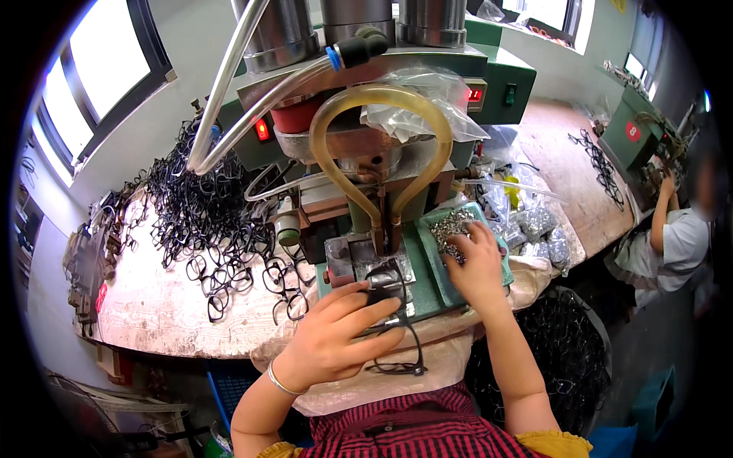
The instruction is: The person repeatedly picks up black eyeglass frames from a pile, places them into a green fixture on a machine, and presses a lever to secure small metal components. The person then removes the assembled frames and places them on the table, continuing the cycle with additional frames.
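**Frame pinned at the press, parts within reach**

Left hand, grip closed on a black eyeglass frame, steadies it at the machine's six o'clock. Right hand, fingers curled, picks among small metal parts at four o'clock.

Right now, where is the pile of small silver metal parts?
In the head view, the silver parts lie on the green tray right of the press, under the right hand.
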Motion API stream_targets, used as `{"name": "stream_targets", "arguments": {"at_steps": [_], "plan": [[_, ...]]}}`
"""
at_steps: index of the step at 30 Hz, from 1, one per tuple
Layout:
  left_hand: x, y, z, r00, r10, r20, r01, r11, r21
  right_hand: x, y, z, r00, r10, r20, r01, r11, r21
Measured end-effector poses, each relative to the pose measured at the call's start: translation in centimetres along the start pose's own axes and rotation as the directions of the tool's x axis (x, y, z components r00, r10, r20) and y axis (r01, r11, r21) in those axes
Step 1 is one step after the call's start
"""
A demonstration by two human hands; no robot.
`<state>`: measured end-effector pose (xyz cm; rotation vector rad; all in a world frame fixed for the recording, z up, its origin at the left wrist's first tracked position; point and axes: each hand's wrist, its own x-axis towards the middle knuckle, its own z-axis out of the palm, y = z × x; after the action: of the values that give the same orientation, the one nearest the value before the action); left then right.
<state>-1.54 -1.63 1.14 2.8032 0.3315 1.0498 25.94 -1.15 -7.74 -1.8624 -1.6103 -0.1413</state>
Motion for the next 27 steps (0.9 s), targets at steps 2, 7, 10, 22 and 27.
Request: {"name": "stream_targets", "arguments": {"at_steps": [2,7,10,22,27], "plan": [[0.6,0.4,-0.1,0.994,-0.017,0.107,0.012,0.999,0.045,-1.0,4.2,1.6,0.997,-0.033,-0.065,0.034,0.999,0.005],[1.5,1.4,-1.3,0.972,-0.108,0.208,0.095,0.993,0.073,-0.5,3.7,2.1,0.988,-0.026,-0.154,0.045,0.992,0.120],[1.6,1.0,-1.1,0.978,-0.069,0.198,0.054,0.996,0.076,2.0,1.8,3.6,0.980,-0.122,-0.160,0.139,0.985,0.099],[-16.4,1.8,-5.3,0.095,-0.410,-0.907,0.824,0.544,-0.159,-3.1,5.9,1.5,0.836,0.547,0.029,-0.270,0.366,0.891],[-14.9,-6.8,-7.0,0.563,-0.569,-0.599,0.825,0.424,0.373,1.1,3.1,5.3,0.889,0.454,0.065,-0.206,0.270,0.941]]}}
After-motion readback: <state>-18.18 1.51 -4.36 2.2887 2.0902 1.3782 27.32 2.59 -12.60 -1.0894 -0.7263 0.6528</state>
